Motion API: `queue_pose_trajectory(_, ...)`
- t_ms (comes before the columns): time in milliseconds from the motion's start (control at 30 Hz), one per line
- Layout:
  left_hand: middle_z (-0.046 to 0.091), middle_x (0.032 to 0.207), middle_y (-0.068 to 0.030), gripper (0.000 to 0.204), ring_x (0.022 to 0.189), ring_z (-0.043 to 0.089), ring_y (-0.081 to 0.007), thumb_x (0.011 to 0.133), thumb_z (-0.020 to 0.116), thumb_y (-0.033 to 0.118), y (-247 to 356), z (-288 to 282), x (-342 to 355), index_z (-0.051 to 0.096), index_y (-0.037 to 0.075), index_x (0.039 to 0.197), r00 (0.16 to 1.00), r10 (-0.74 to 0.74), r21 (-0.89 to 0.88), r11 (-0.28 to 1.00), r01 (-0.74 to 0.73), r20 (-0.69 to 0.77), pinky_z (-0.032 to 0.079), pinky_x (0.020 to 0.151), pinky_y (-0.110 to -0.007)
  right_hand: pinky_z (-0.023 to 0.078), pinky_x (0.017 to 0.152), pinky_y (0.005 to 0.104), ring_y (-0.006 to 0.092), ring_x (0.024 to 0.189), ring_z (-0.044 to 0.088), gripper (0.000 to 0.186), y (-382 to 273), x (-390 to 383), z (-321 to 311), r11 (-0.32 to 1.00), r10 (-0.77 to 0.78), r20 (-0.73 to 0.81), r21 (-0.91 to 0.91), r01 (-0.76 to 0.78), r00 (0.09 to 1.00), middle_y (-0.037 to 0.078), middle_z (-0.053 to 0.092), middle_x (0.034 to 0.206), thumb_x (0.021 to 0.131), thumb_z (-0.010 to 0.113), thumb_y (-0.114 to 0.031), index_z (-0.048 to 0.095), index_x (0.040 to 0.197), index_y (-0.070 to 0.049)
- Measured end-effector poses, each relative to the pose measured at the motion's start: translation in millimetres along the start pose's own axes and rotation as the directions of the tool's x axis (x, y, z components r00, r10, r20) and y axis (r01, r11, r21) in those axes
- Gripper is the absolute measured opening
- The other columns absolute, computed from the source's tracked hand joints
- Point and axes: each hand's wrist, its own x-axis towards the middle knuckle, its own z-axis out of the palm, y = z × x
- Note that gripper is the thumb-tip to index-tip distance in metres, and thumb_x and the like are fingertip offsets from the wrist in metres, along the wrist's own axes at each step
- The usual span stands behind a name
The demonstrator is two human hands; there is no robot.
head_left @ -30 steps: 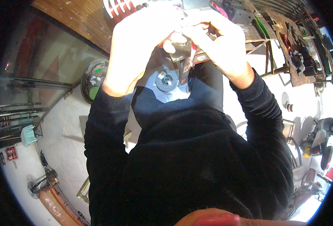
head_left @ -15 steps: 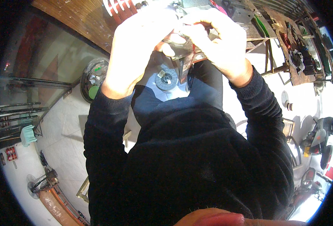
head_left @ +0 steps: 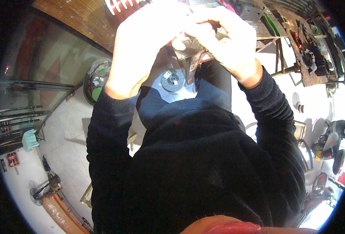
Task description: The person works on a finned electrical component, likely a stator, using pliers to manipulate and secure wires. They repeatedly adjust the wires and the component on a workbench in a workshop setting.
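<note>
My left hand and my right hand come together at the top, over the edge of a worn wooden bench. Both have curled fingers and pinch close to each other. Strong light washes them out, and whatever sits between their fingertips cannot be made out. Left of my left hand lies a red thing with white ribs. A pink item shows just beyond my right hand. Beneath the bench edge, between my legs, a grey spool rests on the floor.
A brown wooden tabletop extends to the upper left. On the floor at left stands a round basin holding bits and something green. A cluttered wooden rack is at right, with a motorbike farther off.
Both hands stay together and have shifted only slightly; my left hand sits a little higher and covers more of the bright area at the top. The view has tilted a touch.
</note>
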Motion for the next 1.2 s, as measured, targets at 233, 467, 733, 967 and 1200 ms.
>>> queue_pose_trajectory(233,0.071,0.119,-0.0141,0.034,0.097,0.072,-0.0211,0.099,0.067,0.008,1,2,0,0.065,-0.005,0.13,1.0,0.002,-0.087,0.996,-0.001,0.013,0.061,0.08,-0.031,0.058,0.079,0.0268,0.015,0.089,0.073,0.027,2,-4,2,0.995,0.075,0.012,0.064,-0.076,0.997,0.007,0.075,0.098,0.09,0.082,-0.021,0.074,0.11,-0.004)
queue_pose_trajectory(467,0.072,0.115,-0.015,0.034,0.094,0.072,-0.0212,0.099,0.067,0.009,-8,-13,3,0.064,-0.005,0.13,0.966,0.187,0.663,0.702,-0.258,0.177,0.062,0.076,-0.032,0.058,0.078,0.0263,0.0146,0.088,0.072,0.025,-1,0,0,0.997,0.055,-0.007,0.059,-0.055,0.998,0.008,0.076,0.099,0.089,0.083,-0.019,0.075,0.108,-0.004)
queue_pose_trajectory(733,0.072,0.113,-0.0145,0.033,0.095,0.072,-0.0208,0.099,0.067,0.009,-4,-2,-1,0.065,-0.006,0.129,1.0,-0.013,0.182,0.983,0.018,-0.025,0.062,0.075,-0.032,0.055,0.068,0.0301,0.0182,0.075,0.07,0.022,-9,8,-3,0.96,0.06,-0.009,0.275,-0.055,0.998,0.01,0.074,0.089,0.095,0.073,-0.013,0.074,0.112,0.0)
queue_pose_trajectory(967,0.071,0.113,-0.0137,0.032,0.094,0.072,-0.0195,0.098,0.066,0.007,-6,-4,0,0.065,-0.005,0.128,0.997,0.044,-0.12,0.992,-0.037,0.058,0.063,0.073,-0.031,0.058,0.077,0.027,0.0148,0.089,0.072,0.024,-1,4,-6,0.996,-0.039,0.059,-0.073,0.043,0.998,0.008,0.076,0.1,0.09,0.081,-0.018,0.075,0.109,-0.004)
queue_pose_trajectory(1200,0.071,0.112,-0.0134,0.034,0.091,0.071,-0.0186,0.098,0.066,0.006,-36,-26,5,0.064,-0.005,0.13,0.895,-0.399,-0.436,0.854,0.284,-0.199,0.063,0.073,-0.031,0.057,0.077,0.026,0.0158,0.088,0.072,0.023,5,0,-4,0.996,-0.082,0.008,-0.04,0.082,0.997,0.007,0.075,0.099,0.092,0.08,-0.019,0.075,0.109,-0.004)
